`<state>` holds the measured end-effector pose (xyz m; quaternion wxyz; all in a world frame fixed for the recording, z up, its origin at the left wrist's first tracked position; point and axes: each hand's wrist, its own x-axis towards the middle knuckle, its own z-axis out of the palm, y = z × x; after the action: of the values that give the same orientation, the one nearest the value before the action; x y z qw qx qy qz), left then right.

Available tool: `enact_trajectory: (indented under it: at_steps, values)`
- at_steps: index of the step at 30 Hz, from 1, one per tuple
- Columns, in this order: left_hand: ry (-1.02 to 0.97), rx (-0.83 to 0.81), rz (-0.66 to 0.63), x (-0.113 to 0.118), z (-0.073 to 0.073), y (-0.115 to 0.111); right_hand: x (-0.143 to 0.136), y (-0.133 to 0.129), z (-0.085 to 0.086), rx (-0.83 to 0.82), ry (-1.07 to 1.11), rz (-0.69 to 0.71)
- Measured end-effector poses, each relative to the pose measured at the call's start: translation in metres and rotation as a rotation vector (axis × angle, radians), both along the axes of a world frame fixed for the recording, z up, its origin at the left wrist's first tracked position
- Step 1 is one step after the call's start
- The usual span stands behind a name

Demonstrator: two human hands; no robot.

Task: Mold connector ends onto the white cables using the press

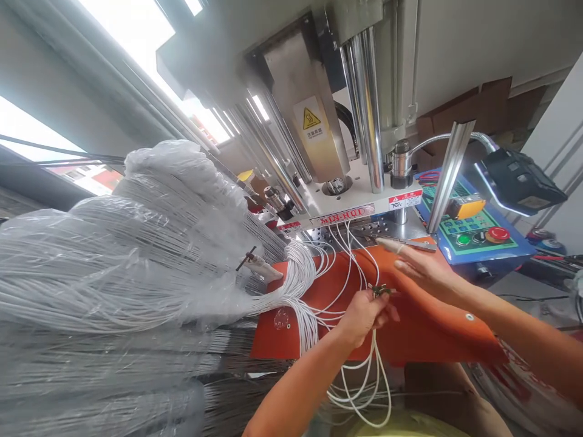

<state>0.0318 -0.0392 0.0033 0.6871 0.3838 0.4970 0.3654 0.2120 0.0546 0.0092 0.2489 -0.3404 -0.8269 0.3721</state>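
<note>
My left hand [362, 315] is closed, low over the orange work surface. It holds a small cluster of dark and metallic cable connectors [381, 291], with thin white cables [374, 364] looping down below the hand. My right hand [421, 267] reaches in from the right with its fingers stretched out. Its fingertips, which look covered, lie beside a flat metal bar [416, 244] at the front of the press [344, 213]. Whether they touch the bar I cannot tell. Several more white cables run from under the press toward my left hand.
A large plastic-wrapped bundle of white cables [136, 261] fills the left, its ends fanning over the orange surface [410, 328]. At the right stand a blue control box [478, 243] with a red stop button [498, 235] and a lamp [519, 182]. Overhead is a heat-warning plate [312, 121].
</note>
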Motion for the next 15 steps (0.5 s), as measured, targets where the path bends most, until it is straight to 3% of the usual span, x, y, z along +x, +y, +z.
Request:
enact_trajectory:
  at_steps: [2, 3, 5, 8, 10, 15]
  values:
    - [0.067, 0.036, 0.059, 0.000, -0.007, 0.006, 0.011, 0.032, -0.017, 0.220, -0.196, -0.235]
    - [0.091, 0.066, 0.090, 0.000, -0.010, 0.010, 0.015, 0.046, -0.024, 0.305, -0.336, -0.272]
    - [0.133, 0.148, 0.166, 0.001, -0.015, 0.018, 0.018, 0.069, -0.036, 0.416, -0.567, -0.235]
    - [0.224, 0.272, 0.288, 0.002, -0.017, 0.031, 0.014, 0.081, -0.038, 0.454, -0.684, -0.138]
    - [0.281, 0.307, 0.335, 0.003, -0.014, 0.035, 0.012, 0.075, -0.032, 0.366, -0.683, -0.114]
    - [0.452, 0.412, 0.287, 0.010, -0.007, 0.029, 0.023, 0.037, -0.020, -0.145, -0.469, 0.008]
